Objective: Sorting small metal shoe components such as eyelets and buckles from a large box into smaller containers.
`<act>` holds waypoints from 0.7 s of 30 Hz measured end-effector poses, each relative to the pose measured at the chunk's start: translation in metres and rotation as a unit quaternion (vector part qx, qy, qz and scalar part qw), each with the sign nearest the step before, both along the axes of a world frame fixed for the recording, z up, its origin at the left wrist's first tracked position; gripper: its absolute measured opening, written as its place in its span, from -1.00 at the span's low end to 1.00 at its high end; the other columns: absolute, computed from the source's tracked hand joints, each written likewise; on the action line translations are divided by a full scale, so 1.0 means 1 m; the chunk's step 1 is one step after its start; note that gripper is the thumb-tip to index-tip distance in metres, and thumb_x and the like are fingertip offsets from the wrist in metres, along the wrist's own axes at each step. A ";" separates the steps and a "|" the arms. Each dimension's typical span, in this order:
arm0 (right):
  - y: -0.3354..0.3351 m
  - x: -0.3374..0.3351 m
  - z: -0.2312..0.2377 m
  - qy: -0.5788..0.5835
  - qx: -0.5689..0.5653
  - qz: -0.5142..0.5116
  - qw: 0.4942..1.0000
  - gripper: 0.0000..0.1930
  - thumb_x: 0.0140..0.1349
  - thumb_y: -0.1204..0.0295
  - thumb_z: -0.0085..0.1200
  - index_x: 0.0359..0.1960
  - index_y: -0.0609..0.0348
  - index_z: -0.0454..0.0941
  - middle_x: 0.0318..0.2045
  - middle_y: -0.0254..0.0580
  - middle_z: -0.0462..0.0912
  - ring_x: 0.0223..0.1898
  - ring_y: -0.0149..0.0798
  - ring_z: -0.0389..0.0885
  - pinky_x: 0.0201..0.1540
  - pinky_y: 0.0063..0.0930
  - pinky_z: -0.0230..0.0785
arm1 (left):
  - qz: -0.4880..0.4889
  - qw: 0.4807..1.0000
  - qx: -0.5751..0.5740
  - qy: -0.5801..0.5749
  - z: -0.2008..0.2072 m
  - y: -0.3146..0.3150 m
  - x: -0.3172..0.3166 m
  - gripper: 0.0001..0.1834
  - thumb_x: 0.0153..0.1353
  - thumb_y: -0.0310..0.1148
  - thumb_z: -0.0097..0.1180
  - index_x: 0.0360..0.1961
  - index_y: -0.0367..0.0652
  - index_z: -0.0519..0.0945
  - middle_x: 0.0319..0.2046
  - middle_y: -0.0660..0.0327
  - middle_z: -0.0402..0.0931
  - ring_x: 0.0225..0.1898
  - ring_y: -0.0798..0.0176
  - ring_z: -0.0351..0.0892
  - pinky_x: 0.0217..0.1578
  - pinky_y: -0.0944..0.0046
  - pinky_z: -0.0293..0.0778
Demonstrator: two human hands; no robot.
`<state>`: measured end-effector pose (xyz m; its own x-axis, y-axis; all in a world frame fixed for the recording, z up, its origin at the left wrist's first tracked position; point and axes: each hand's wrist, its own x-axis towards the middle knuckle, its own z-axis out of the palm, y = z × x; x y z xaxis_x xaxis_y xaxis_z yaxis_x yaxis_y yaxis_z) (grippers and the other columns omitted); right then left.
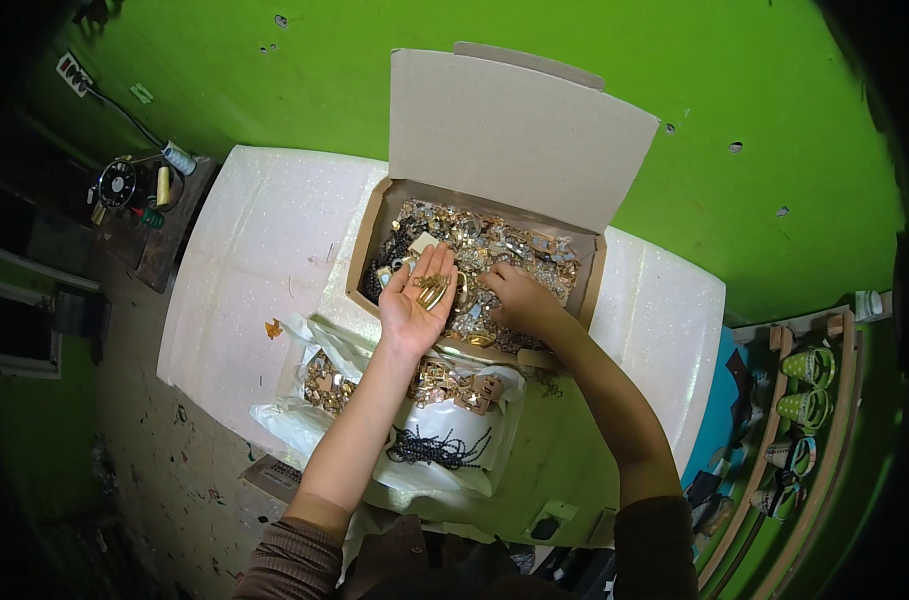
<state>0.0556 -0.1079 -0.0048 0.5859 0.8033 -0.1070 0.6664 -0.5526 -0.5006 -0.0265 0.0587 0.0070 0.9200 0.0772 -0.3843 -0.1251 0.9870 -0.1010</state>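
A brown cardboard box (373,215) with its lid raised is filled with a jumbled heap of gold and silver-coloured jewelry (500,238). Over the box's left part, my left hand (411,312) lies palm up with its fingers stretched. Several small gold-coloured jewelry pieces (433,291), some long and curved, rest on that palm and fingers. My right hand (523,302) reaches down into the heap beside it, fingers bent and pressed together; what they pinch, if anything, is hidden. Black beads show at the left of the heap.
A tray with white wrapping (505,455) in front of the box holds gold pieces and dark beaded strands (437,448). A pale glittery table (245,260) carries the box. Behind rises a green wall (735,190); a wooden rack with sandals (807,408) stands at right.
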 end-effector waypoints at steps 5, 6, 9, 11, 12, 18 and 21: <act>0.002 0.002 -0.005 0.007 0.014 -0.034 0.999 -0.71 -0.11 0.45 0.07 -0.26 0.09 0.43 -0.25 -0.17 0.41 -0.21 -0.13 0.44 -0.21 -0.29 0.36 | -0.003 1.000 0.002 -0.010 -0.005 0.001 0.000 -0.62 0.25 -0.30 -0.38 0.01 -0.27 0.27 0.02 0.08 0.29 0.13 0.17 0.20 0.13 0.11 0.16; 0.002 0.003 -0.006 0.023 0.017 -0.044 0.999 -0.78 -0.08 0.43 0.05 -0.32 0.07 0.45 -0.30 -0.20 0.44 -0.26 -0.14 0.47 -0.25 -0.28 0.36 | -0.004 1.000 0.009 0.000 -0.004 0.001 0.000 -0.62 0.25 -0.30 -0.38 0.00 -0.27 0.27 0.01 0.09 0.30 0.12 0.17 0.20 0.13 0.11 0.16; 0.003 0.002 -0.007 -0.001 0.034 -0.068 0.997 -0.88 -0.03 0.37 0.02 -0.43 0.06 0.47 -0.40 -0.21 0.47 -0.37 -0.15 0.50 -0.31 -0.28 0.37 | -0.001 1.000 0.021 0.015 -0.001 -0.001 0.002 -0.62 0.25 -0.30 -0.38 0.00 -0.27 0.28 0.01 0.10 0.30 0.11 0.17 0.22 0.12 0.09 0.17; 0.004 0.004 -0.010 -0.004 0.039 -0.074 0.996 -0.88 -0.02 0.36 0.01 -0.45 0.08 0.48 -0.42 -0.20 0.47 -0.36 -0.15 0.50 -0.32 -0.28 0.37 | -0.004 0.999 0.025 0.024 -0.001 -0.002 0.002 -0.62 0.25 -0.29 -0.39 0.00 -0.27 0.28 0.00 0.11 0.31 0.10 0.17 0.23 0.12 0.08 0.17; 0.005 0.006 -0.011 -0.007 0.044 -0.080 0.996 -0.88 -0.01 0.35 0.00 -0.48 0.10 0.49 -0.43 -0.18 0.48 -0.36 -0.14 0.50 -0.34 -0.29 0.37 | -0.008 0.999 0.029 0.033 -0.001 -0.002 0.003 -0.62 0.25 -0.29 -0.39 -0.01 -0.27 0.28 -0.01 0.11 0.32 0.09 0.17 0.24 0.12 0.07 0.17; 0.018 0.012 0.042 0.048 0.175 -0.136 0.974 -0.85 -0.02 0.36 0.00 -0.47 0.17 0.49 -0.45 -0.12 0.51 -0.40 -0.10 0.50 -0.36 -0.31 0.34 | -0.048 0.992 0.081 0.087 0.003 -0.006 0.005 -0.64 0.25 -0.24 -0.38 -0.03 -0.20 0.30 -0.07 0.13 0.36 0.00 0.14 0.33 0.10 0.04 0.18; 0.035 0.000 0.071 0.025 0.236 -0.031 0.971 -0.85 0.01 0.41 -0.01 -0.43 0.25 0.47 -0.46 -0.08 0.48 -0.42 -0.15 0.48 -0.33 -0.36 0.33 | -0.075 0.988 0.113 0.070 -0.003 -0.002 0.004 -0.61 0.25 -0.23 -0.43 -0.02 -0.22 0.28 -0.08 0.13 0.35 0.03 0.14 0.28 0.08 0.03 0.20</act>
